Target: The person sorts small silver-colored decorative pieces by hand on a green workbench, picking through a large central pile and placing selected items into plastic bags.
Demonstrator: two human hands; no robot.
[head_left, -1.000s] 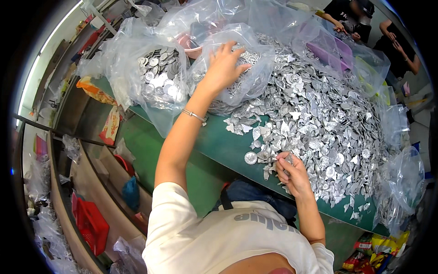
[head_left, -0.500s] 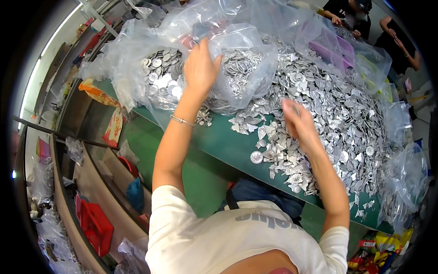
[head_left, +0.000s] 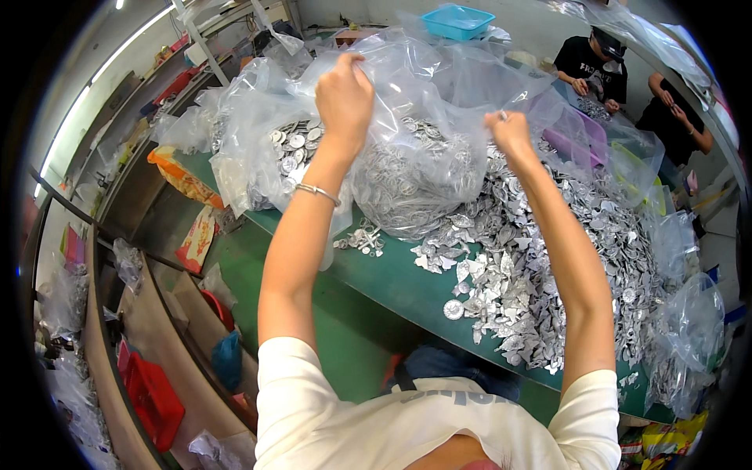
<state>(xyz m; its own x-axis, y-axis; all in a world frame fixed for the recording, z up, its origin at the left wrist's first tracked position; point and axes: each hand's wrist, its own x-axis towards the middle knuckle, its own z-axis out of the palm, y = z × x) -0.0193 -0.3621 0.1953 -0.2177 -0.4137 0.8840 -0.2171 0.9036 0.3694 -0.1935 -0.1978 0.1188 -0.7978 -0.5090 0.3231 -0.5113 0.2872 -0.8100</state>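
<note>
Fingers [head_left: 354,69] of the left hand [head_left: 343,98] are closed in a pinch on the upper edge of a clear plastic bag [head_left: 427,149], while the right hand [head_left: 509,133] is bunched into a loose fist on the same edge farther to the right, its fingers curled around the film. Both arms reach up and forward from the lower edge of the view, elbows nearly straight, wrists raised above the tabletop [head_left: 392,282]; a thin silver bracelet [head_left: 317,192] circles the left wrist.

The bag hangs between the two hands with its lower part resting on the green tabletop, bulging with small silvery metal pieces [head_left: 407,184]. Just to its left sits a second clear bag [head_left: 262,153] holding similar round pieces. A broad loose heap of silvery parts [head_left: 548,266] spreads over the tabletop to the right of the held bag and under the right forearm, and a small cluster [head_left: 362,239] lies apart near the bag's base.

At the far side, two other people in dark tops [head_left: 583,66] work with their hands low over the tabletop; what they handle is too small to make out. A blue tray [head_left: 460,19] stands beyond the bags.
</note>
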